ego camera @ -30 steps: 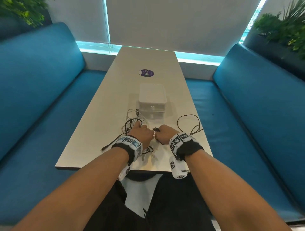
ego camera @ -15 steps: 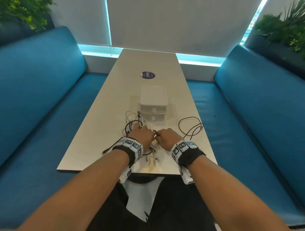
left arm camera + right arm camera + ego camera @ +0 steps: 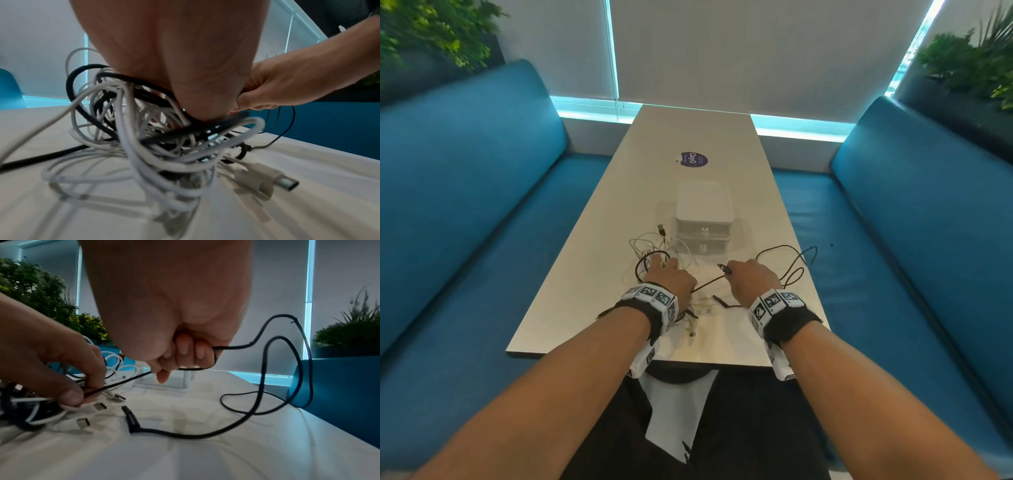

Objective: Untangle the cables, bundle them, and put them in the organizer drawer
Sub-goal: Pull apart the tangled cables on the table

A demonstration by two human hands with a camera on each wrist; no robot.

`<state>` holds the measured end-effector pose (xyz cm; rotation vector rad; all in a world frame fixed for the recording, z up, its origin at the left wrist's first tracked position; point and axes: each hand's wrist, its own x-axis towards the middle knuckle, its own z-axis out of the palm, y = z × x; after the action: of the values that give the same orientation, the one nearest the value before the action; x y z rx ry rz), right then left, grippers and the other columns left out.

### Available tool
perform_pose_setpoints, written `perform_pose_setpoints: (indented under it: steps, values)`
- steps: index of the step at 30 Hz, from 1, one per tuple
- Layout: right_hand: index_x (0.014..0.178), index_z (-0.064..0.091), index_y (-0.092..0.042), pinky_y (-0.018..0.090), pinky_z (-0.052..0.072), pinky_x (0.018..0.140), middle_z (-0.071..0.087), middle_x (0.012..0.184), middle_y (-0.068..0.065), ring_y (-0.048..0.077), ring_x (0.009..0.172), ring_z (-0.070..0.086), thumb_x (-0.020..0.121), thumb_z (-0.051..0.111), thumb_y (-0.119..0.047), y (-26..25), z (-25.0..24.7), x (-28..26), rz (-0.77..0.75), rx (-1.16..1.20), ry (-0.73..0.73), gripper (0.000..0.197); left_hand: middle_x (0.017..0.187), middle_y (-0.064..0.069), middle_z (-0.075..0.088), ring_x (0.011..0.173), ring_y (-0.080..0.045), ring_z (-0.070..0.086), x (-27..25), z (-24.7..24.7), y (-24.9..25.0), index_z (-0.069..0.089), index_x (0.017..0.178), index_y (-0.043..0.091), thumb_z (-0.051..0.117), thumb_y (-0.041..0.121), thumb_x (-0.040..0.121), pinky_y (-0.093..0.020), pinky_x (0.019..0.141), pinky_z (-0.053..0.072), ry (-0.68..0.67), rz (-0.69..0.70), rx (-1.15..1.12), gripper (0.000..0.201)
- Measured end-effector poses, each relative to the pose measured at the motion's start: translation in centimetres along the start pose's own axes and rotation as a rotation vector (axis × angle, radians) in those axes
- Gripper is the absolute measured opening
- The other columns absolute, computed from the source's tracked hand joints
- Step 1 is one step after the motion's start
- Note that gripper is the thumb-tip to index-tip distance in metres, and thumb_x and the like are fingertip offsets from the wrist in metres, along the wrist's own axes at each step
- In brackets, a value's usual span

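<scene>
A tangle of white and black cables [image 3: 654, 253] [image 3: 156, 138] lies on the table [image 3: 592, 274] just in front of a white two-drawer organizer [image 3: 703, 219], whose drawers look closed. My left hand [image 3: 671, 275] [image 3: 61, 369] pins the tangle down, thumb and fingers pinching its strands. My right hand [image 3: 750, 279] [image 3: 180, 352] grips a thin black cable [image 3: 787, 263] [image 3: 267, 386] in a fist. That cable runs taut from the tangle to the fist, then loops loosely to the right.
Loose plug ends [image 3: 98, 406] lie on the table between my hands. A purple round sticker [image 3: 691, 159] sits behind the organizer. Blue benches [image 3: 465, 222] flank the table on both sides, with plants [image 3: 972, 65] above their backs.
My right hand has moved right and away from the left one, drawing the black cable out of the tangle. The left hand has stayed on the pile.
</scene>
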<state>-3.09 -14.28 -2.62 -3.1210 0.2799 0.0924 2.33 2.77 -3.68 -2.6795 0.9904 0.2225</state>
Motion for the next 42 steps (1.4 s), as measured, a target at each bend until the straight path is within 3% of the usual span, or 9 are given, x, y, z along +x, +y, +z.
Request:
perform_pose_setpoints:
  steps: [6, 10, 16, 21, 28, 31, 34, 38, 42]
  values:
    - [0.109, 0.061, -0.01, 0.037, 0.051, 0.075, 0.064, 0.106, 0.014, 0.033, 0.092, 0.063, 0.102, 0.039, -0.029, 0.4, -0.3, 0.0, 0.075, 0.188, -0.074, 0.03, 0.108, 0.001, 0.067, 0.118, -0.026, 0.045, -0.2, -0.3, 0.9, 0.058, 0.114, 0.027, 0.048, 0.021, 0.093, -0.052, 0.107, 0.022, 0.017, 0.032, 0.098, 0.024]
    - [0.106, 0.064, -0.009, 0.037, 0.048, 0.075, 0.068, 0.099, 0.016, 0.035, 0.09, 0.062, 0.102, 0.038, -0.03, -0.8, -1.0, 0.1, -0.065, 0.357, -0.058, 0.033, 0.106, -0.002, 0.067, 0.117, -0.025, 0.047, 0.2, -0.4, 0.8, 0.062, 0.111, 0.027, 0.048, 0.026, 0.094, -0.05, 0.107, 0.024, -0.021, 0.08, 0.134, 0.023]
    - [0.105, 0.065, -0.006, 0.031, 0.045, 0.071, 0.068, 0.105, 0.017, 0.033, 0.094, 0.064, 0.099, 0.044, -0.022, -2.3, 0.6, 0.3, -0.1, 0.258, -0.216, 0.027, 0.098, 0.002, 0.067, 0.115, -0.024, 0.05, 0.2, -0.7, 1.8, 0.062, 0.116, 0.022, 0.046, 0.019, 0.091, -0.05, 0.108, 0.022, 0.012, 0.112, 0.122, 0.03]
    - [0.106, 0.064, -0.007, 0.032, 0.044, 0.072, 0.067, 0.106, 0.015, 0.033, 0.098, 0.063, 0.101, 0.045, -0.02, -2.1, 0.6, 0.3, -0.133, 0.213, -0.177, 0.024, 0.078, 0.003, 0.051, 0.103, -0.024, 0.055, -0.2, -0.4, 1.5, 0.06, 0.115, 0.022, 0.046, 0.016, 0.091, -0.047, 0.104, 0.025, 0.076, 0.123, 0.109, 0.028]
    - [0.113, 0.061, -0.015, 0.035, 0.05, 0.074, 0.065, 0.105, 0.012, 0.032, 0.093, 0.063, 0.1, 0.047, -0.038, -1.0, 1.3, 0.7, -0.124, 0.105, -0.157, 0.03, 0.094, 0.0, 0.067, 0.112, -0.025, 0.049, 0.3, -0.1, 1.5, 0.064, 0.101, 0.024, 0.043, 0.029, 0.099, -0.052, 0.102, 0.022, 0.022, 0.069, 0.038, 0.022]
    - [0.116, 0.059, -0.017, 0.038, 0.053, 0.075, 0.064, 0.106, 0.012, 0.032, 0.093, 0.064, 0.102, 0.043, -0.04, -0.2, 1.0, 0.5, -0.111, 0.052, -0.096, 0.031, 0.091, -0.001, 0.062, 0.113, -0.026, 0.046, 0.4, -0.4, 0.9, 0.064, 0.096, 0.027, 0.045, 0.036, 0.095, -0.054, 0.105, 0.019, -0.015, 0.051, -0.007, 0.021]
    - [0.119, 0.058, -0.019, 0.036, 0.048, 0.074, 0.063, 0.111, 0.011, 0.031, 0.097, 0.063, 0.103, 0.042, -0.04, 2.6, 0.6, 0.3, 0.026, 0.036, -0.079, 0.031, 0.085, 0.005, 0.053, 0.117, -0.026, 0.043, 0.3, -0.2, -0.3, 0.063, 0.09, 0.028, 0.05, 0.038, 0.091, -0.055, 0.107, 0.014, -0.06, 0.046, -0.068, 0.017]
    - [0.119, 0.061, -0.018, 0.036, 0.048, 0.077, 0.063, 0.111, 0.009, 0.03, 0.098, 0.063, 0.102, 0.043, -0.037, 4.0, 0.9, -0.6, 0.139, 0.053, -0.069, 0.032, 0.091, 0.005, 0.062, 0.113, -0.025, 0.045, 0.4, 0.2, 0.1, 0.066, 0.098, 0.027, 0.046, 0.032, 0.092, -0.056, 0.106, 0.016, -0.023, 0.058, -0.032, 0.021]
    - [0.12, 0.059, -0.018, 0.038, 0.054, 0.077, 0.065, 0.105, 0.01, 0.031, 0.093, 0.064, 0.102, 0.04, -0.035, 1.5, 1.5, -1.0, 0.074, 0.108, 0.027, 0.03, 0.092, 0.002, 0.067, 0.11, -0.027, 0.047, 0.2, 0.7, 0.4, 0.06, 0.092, 0.025, 0.043, 0.024, 0.092, -0.058, 0.108, 0.016, 0.032, 0.057, -0.007, 0.017]
